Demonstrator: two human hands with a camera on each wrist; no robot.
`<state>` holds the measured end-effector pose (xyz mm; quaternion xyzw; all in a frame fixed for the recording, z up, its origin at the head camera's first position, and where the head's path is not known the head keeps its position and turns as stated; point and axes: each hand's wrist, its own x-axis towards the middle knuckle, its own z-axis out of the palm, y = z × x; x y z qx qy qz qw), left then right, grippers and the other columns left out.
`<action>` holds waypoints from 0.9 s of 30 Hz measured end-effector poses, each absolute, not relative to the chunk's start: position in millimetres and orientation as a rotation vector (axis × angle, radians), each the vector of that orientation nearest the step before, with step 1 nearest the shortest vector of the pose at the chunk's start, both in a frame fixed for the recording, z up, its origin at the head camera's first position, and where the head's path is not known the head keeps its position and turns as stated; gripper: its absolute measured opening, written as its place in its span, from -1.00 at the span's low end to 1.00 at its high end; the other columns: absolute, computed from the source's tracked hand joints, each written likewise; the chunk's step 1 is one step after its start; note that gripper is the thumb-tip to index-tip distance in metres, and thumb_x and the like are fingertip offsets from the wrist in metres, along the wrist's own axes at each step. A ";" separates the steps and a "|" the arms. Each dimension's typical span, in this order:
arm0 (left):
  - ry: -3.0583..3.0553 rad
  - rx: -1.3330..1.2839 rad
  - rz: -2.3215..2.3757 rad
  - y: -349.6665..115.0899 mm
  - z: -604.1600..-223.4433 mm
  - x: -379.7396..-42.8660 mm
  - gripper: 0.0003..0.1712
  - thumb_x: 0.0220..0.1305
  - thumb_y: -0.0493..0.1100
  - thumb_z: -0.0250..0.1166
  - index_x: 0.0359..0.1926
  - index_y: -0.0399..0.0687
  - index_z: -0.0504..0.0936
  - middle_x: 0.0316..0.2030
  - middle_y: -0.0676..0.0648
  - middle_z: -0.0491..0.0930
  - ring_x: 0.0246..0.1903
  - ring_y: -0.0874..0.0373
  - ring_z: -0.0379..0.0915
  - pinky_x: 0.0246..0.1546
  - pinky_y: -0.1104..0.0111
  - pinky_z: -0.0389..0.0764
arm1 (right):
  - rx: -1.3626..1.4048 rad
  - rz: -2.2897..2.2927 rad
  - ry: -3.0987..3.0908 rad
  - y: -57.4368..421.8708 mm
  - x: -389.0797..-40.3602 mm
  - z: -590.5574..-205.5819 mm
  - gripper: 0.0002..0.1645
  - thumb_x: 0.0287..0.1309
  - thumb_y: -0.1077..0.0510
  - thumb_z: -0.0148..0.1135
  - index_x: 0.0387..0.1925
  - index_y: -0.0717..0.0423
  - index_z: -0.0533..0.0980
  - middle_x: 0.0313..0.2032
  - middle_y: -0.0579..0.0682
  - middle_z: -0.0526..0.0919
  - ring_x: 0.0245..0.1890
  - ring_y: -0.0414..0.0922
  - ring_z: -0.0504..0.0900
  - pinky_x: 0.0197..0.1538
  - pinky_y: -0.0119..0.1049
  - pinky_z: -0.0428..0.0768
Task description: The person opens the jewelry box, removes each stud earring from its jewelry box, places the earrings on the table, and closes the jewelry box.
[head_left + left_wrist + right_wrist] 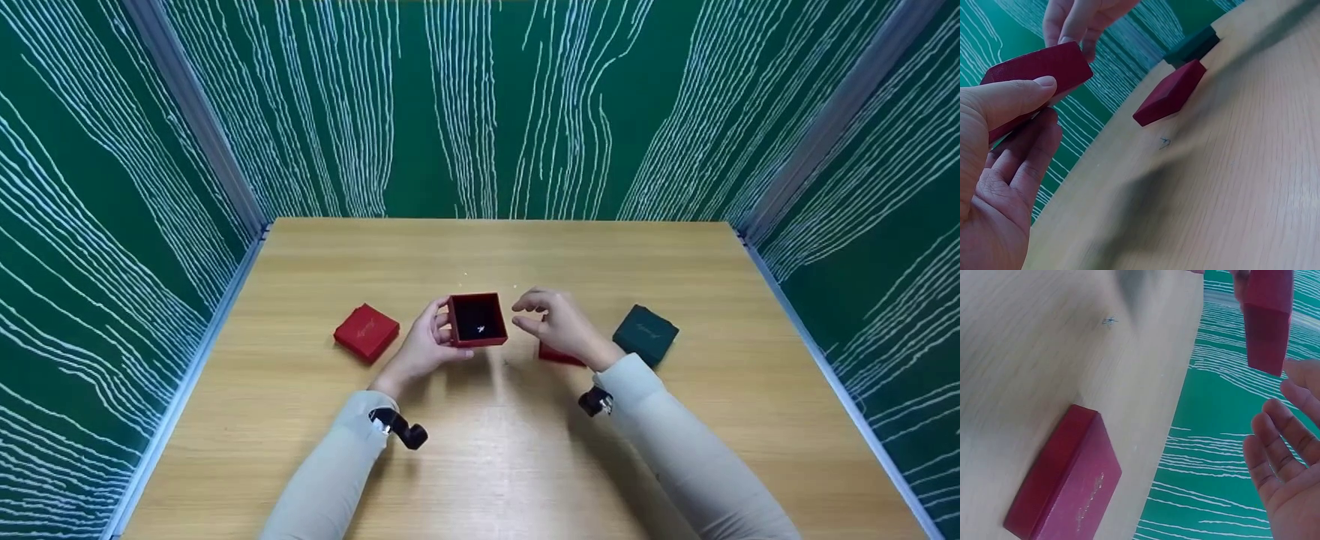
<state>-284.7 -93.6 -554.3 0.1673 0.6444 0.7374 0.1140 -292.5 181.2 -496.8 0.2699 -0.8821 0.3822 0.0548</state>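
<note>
In the head view my left hand [427, 341] holds a small red jewellery box [491, 341] above the table, its dark inside facing up. A tiny shiny piece [481, 328] shows against the black lining. The left wrist view has my thumb along the box's side [1053, 67] and the fingers beneath. My right hand [562, 322] hovers just right of the box with bent, loose fingers. Nothing shows between those fingers in the right wrist view, where the hand [1292, 467] is close to the box's corner. Below it lies a red lid [1086, 484] with gold lettering.
A closed red box [367, 334] stands on the table at the left, and a dark green box [646, 334] at the right. A small thin dark squiggle [1165, 143] is on the wooden tabletop [480, 465]. Green patterned walls [525, 112] enclose the table.
</note>
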 end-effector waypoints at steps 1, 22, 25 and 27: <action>1.894 0.491 2.157 -93.4 -553.8 -284.4 0.20 0.04 -0.67 0.48 0.63 -0.32 0.08 0.34 -0.44 0.57 0.08 0.04 0.77 0.10 0.30 0.82 | 0.837 1.154 -2.667 180.7 -291.9 -496.5 -0.84 0.35 0.27 0.47 -0.08 0.25 0.78 -0.07 0.18 0.82 -0.03 0.25 0.73 -0.02 0.21 0.81; 1.841 0.554 2.111 -84.5 -545.9 -282.1 0.17 0.06 -0.64 0.49 0.61 -0.27 0.08 0.41 -0.46 0.50 0.16 -0.12 0.74 0.17 0.20 0.81 | 0.948 1.087 -2.671 166.1 -284.5 -490.0 -0.80 0.25 0.24 0.57 -0.09 0.15 0.79 0.31 0.30 0.63 0.29 0.33 0.62 0.38 0.31 0.62; 1.839 0.578 2.110 -84.1 -547.7 -282.4 0.16 0.05 -0.65 0.48 0.60 -0.28 0.09 0.39 -0.45 0.51 0.15 -0.13 0.74 0.15 0.20 0.81 | 0.965 1.060 -2.700 164.6 -285.2 -491.5 -0.81 0.25 0.22 0.57 -0.11 0.15 0.80 0.36 0.28 0.60 0.34 0.33 0.59 0.43 0.30 0.58; 1.842 0.582 2.108 -83.6 -548.4 -282.3 0.16 0.04 -0.66 0.48 0.59 -0.27 0.10 0.38 -0.43 0.52 0.15 -0.12 0.74 0.14 0.20 0.82 | 0.967 1.050 -2.722 163.9 -285.2 -491.5 -0.82 0.25 0.22 0.57 -0.12 0.14 0.81 0.38 0.26 0.58 0.37 0.31 0.57 0.46 0.28 0.57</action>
